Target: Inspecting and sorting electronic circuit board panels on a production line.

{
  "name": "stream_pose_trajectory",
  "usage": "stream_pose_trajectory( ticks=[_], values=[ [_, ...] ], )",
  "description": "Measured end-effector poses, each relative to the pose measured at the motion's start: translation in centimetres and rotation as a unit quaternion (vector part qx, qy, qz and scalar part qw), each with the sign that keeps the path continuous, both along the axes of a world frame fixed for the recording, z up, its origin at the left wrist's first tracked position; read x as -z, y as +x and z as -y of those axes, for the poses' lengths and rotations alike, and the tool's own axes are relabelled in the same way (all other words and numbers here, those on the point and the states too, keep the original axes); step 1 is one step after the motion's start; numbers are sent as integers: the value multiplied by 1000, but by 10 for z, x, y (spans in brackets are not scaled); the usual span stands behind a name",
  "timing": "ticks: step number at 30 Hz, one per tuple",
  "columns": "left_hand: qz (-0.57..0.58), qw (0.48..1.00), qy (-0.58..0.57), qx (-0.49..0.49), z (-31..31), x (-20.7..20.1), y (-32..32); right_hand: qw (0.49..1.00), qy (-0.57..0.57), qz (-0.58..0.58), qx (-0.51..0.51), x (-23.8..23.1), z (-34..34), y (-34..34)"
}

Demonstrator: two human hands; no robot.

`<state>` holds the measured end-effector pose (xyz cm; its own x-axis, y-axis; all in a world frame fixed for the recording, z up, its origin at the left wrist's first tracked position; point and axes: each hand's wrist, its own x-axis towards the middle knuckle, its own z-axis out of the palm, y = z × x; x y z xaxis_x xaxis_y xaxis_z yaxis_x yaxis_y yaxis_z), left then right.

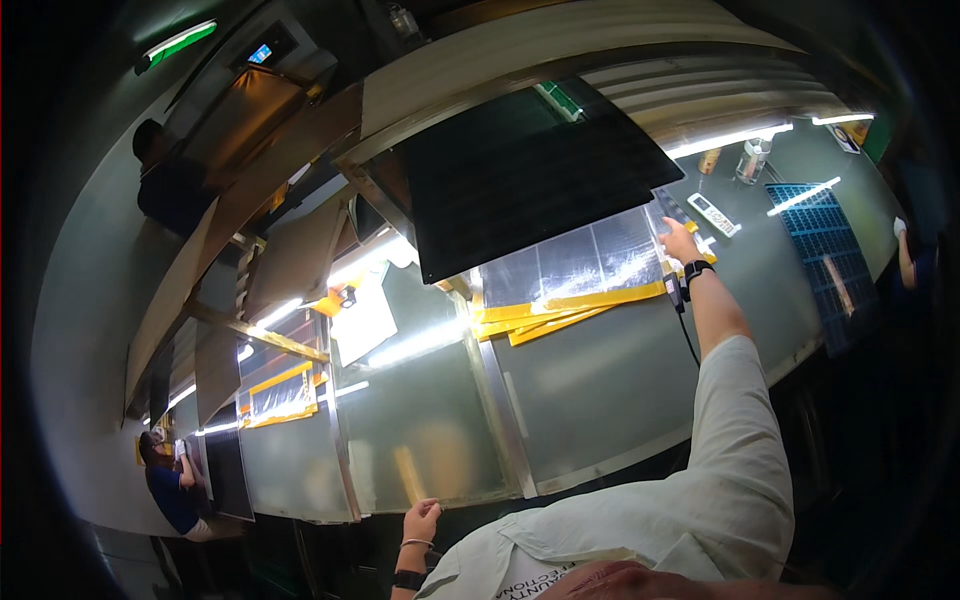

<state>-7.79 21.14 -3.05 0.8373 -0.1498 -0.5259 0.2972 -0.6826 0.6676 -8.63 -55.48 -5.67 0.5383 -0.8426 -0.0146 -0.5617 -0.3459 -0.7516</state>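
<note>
My right hand (680, 243) reaches across the glass-topped table to the right edge of a stack of clear film sheets (575, 262) bordered with yellow tape. Its thumb and forefinger are apart at that edge; contact is hard to make out. A small black device (674, 290) with a cord lies just below the wrist. Over the far part of the stack leans a large glossy black panel (530, 180). Close to my body, by the table's front edge, my left hand (421, 520) is closed with curled fingers. Whatever it may hold is hidden.
A white remote control (712, 214) lies beyond my right hand, near a clear jar (752, 160) and a small can (709, 160). Farther right is a blue gridded panel (822, 250). Metal strips (500, 420) divide the tabletop. Other people (172, 490) are at the left and right.
</note>
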Motion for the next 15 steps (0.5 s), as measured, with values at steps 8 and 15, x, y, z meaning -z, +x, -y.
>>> stream_pose_trajectory(
  ticks=[8,15],
  values=[
    [91,973,160,141,-18,34,-15,933,-228,-134,-244,50,-47,-34],
    [-16,975,219,34,-72,46,-34,964,-156,-61,-207,32,-124,-33]
  ],
)
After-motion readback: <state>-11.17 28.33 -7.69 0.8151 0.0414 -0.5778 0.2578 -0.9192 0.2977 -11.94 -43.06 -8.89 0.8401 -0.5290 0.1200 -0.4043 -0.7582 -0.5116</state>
